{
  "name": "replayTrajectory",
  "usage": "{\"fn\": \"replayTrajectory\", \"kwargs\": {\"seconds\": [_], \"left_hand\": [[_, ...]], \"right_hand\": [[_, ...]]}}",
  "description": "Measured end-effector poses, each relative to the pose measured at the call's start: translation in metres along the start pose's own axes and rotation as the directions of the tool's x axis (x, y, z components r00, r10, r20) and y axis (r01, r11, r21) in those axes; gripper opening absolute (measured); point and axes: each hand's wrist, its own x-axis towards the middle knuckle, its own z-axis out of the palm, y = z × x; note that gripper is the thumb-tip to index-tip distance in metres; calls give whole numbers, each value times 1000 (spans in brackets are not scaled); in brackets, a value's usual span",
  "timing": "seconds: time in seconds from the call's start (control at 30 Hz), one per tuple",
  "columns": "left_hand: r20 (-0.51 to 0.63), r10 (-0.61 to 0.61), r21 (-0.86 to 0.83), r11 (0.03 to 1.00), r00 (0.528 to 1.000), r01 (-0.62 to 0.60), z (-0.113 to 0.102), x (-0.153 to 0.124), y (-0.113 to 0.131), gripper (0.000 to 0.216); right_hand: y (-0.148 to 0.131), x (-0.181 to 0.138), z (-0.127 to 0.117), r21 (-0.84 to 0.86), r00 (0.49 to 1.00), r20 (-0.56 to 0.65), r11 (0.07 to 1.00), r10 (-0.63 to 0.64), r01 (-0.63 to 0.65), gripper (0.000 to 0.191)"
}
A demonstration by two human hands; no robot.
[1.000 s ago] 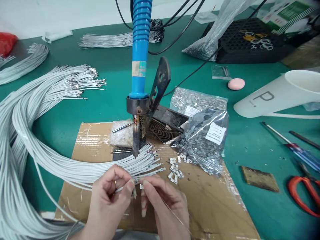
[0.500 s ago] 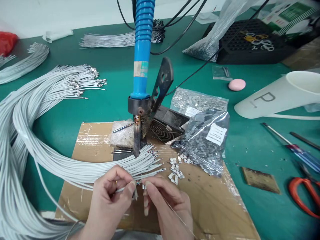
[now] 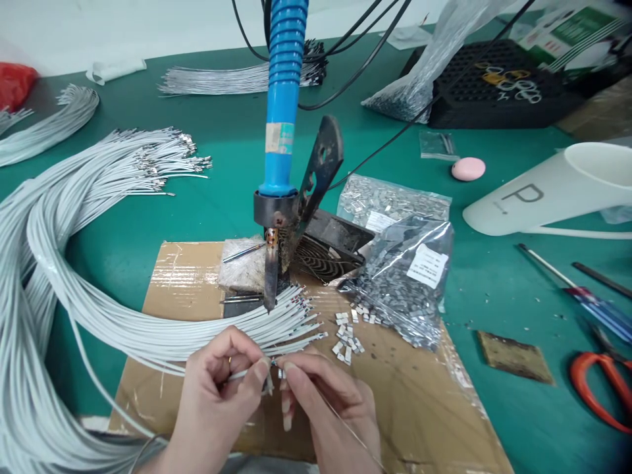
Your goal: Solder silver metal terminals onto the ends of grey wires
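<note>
My left hand (image 3: 222,388) is closed in a pinch on a white cable (image 3: 239,375), its tip by the thumb. My right hand (image 3: 328,401) pinches close beside it; a thin solder wire (image 3: 348,428) runs from its fingers across the palm. A small metal piece (image 3: 280,372) shows under its fingertips; whether it is held I cannot tell. Just above both hands hangs a soldering iron (image 3: 270,276), tip down, its blue handle in a stand (image 3: 320,158). A bundle of white cables (image 3: 197,329) lies behind my hands, stripped ends to the right.
Loose metal terminals (image 3: 348,336) lie on the cardboard (image 3: 415,401). Behind them are a bag of dark parts (image 3: 399,289) and a small black fan (image 3: 326,257). Orange-handled scissors (image 3: 597,388), a screwdriver (image 3: 577,289) and a white cup-shaped container (image 3: 543,187) lie on the right.
My right hand has shifted slightly left, its fingertips closer to my left hand. My left hand stays almost in place, still pinching the cable.
</note>
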Motion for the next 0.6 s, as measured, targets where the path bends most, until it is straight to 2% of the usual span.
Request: {"fn": "replayTrajectory", "kwargs": {"seconds": [0.27, 0.4, 0.53, 0.6], "left_hand": [[24, -8, 33, 999, 1000, 7, -5, 1, 1, 22], [49, 38, 2, 999, 998, -38, -5, 2, 4, 16], [58, 71, 27, 997, 996, -72, -3, 2, 7, 14], [62, 75, 42, 996, 995, -78, -2, 2, 9, 13]], "right_hand": [[1, 5, -6, 66, 999, -5, 997, 33, -33, 22], [0, 10, -11, -26, 999, -5, 998, -50, 50, 15], [-7, 13, -14, -143, 987, 92, 979, -134, 147, 2], [-9, 15, -16, -189, 985, 115, 970, -132, 152, 6]]}}
